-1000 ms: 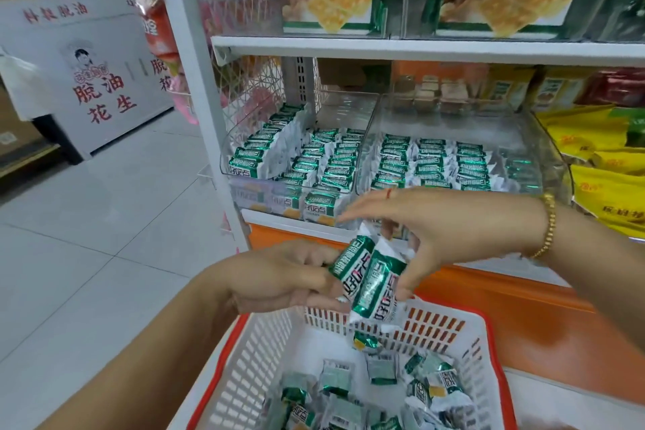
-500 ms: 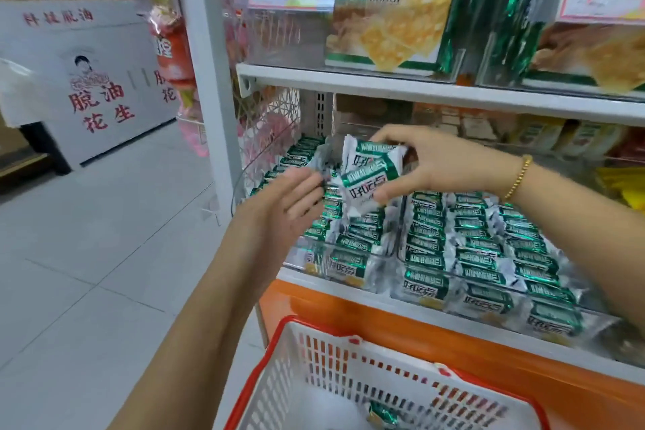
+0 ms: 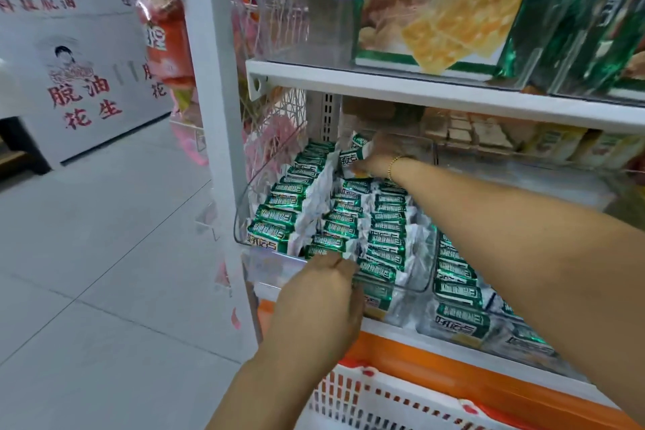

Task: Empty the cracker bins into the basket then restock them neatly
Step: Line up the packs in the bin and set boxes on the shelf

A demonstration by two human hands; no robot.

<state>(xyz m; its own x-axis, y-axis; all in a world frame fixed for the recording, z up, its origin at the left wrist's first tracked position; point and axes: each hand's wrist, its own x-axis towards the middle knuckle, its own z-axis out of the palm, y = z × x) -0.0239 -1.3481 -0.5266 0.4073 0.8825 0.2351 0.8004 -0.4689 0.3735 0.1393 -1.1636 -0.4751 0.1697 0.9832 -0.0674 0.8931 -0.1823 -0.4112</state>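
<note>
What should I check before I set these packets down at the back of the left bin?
1. Right hand grips the cracker packets: ok.
2. Packets are over the back of the left bin: ok.
3. Free gap at the back: cannot tell, the hand hides it.
4. Rows in the bin stand lined up: ok.
5. Left hand touches the front packets: ok.
6. Packets left in the basket: cannot tell, only its rim shows.
</note>
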